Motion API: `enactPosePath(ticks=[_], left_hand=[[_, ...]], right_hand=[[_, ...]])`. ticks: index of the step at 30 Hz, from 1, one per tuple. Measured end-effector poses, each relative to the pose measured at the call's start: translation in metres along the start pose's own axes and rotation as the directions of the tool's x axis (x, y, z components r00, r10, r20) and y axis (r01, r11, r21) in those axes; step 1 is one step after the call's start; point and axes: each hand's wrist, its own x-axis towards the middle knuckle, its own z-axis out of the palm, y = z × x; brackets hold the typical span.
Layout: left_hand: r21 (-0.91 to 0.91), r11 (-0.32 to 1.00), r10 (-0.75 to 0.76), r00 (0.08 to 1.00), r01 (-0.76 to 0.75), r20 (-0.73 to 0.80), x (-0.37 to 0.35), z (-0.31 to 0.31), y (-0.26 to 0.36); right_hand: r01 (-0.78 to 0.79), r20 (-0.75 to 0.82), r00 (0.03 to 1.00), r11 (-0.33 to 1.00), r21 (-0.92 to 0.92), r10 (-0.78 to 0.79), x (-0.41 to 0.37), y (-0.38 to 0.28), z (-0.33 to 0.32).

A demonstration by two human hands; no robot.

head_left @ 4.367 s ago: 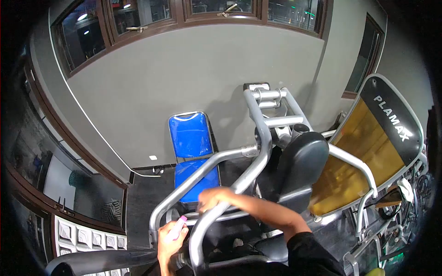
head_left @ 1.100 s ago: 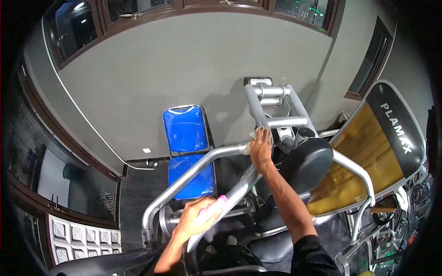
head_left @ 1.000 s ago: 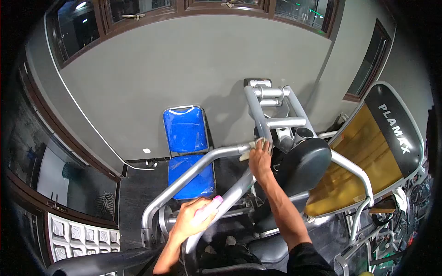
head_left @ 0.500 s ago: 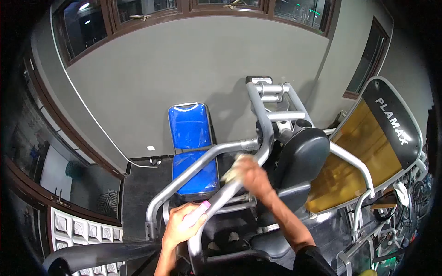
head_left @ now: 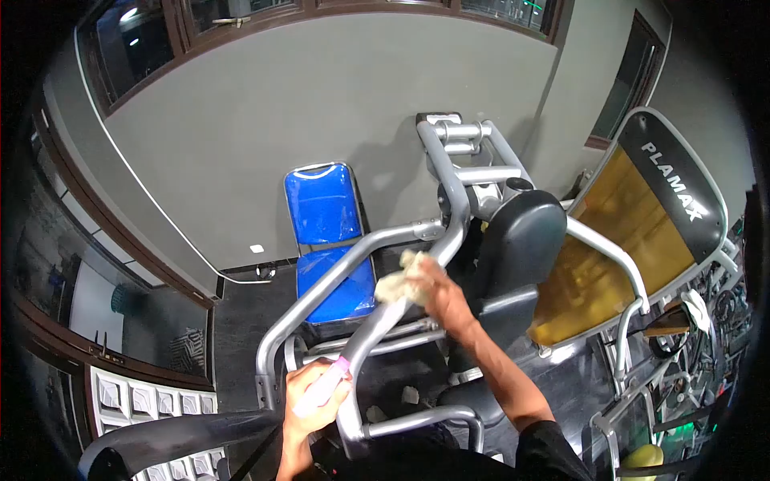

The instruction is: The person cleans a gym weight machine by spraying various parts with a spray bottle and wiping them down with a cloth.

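My right hand (head_left: pixel 439 297) is closed on a pale cream cloth (head_left: pixel 399 282), which lies against the thick silver tube (head_left: pixel 378 325) of an exercise machine. Lower and to the left, my left hand (head_left: pixel 315 401) wraps round a white bottle (head_left: pixel 322 386) with a pink top, close beside the same tube. The machine's black padded backrest (head_left: pixel 523 240) rises to the right of my right hand. A second silver bar (head_left: pixel 321 297) curves past on the left.
Behind the bars a blue chair (head_left: pixel 325 208) stands by the grey wall (head_left: pixel 265 104). At the right is a tinted panel (head_left: pixel 618 248) marked PLAMAX. A black padded arm (head_left: pixel 184 437) crosses the lower left, over a white patterned rack (head_left: pixel 144 398).
The view has shifted slightly, so the surroundings sit higher in it. My right hand and the cloth have moved a little along the tube; the cloth now shows more fully.
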Motion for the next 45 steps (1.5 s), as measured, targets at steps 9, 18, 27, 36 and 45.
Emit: enactPosePath(ticks=[9, 18, 27, 36, 45], left_hand=[[-0.146, 0.988, -0.072, 0.992, 0.056, -0.108, -0.025, -0.004, -0.003], [-0.113, 0.976, -0.212, 0.941, 0.188, -0.265, -0.06, -0.024, -0.008], [-0.126, 0.954, -0.298, 0.897, 0.271, -0.327, -0.08, -0.032, -0.005], [-0.192, 0.94, -0.332, 0.882, 0.281, -0.335, -0.088, -0.031, -0.011], [-0.253, 0.922, -0.365, 0.873, 0.292, -0.324, -0.093, -0.025, -0.01]], right_hand=[[0.103, 0.112, 0.988, 0.994, 0.021, -0.105, -0.008, -0.052, 0.031], [0.083, -0.065, 0.994, 0.996, -0.041, -0.086, 0.022, -0.046, 0.013], [-0.267, -0.129, 0.959, 0.959, -0.1, 0.253, 0.009, -0.014, 0.013], [0.025, 0.005, 1.0, 0.999, -0.047, -0.025, -0.006, -0.037, 0.021], [0.157, 0.094, 0.981, 0.98, 0.121, -0.168, -0.021, -0.054, 0.035]])
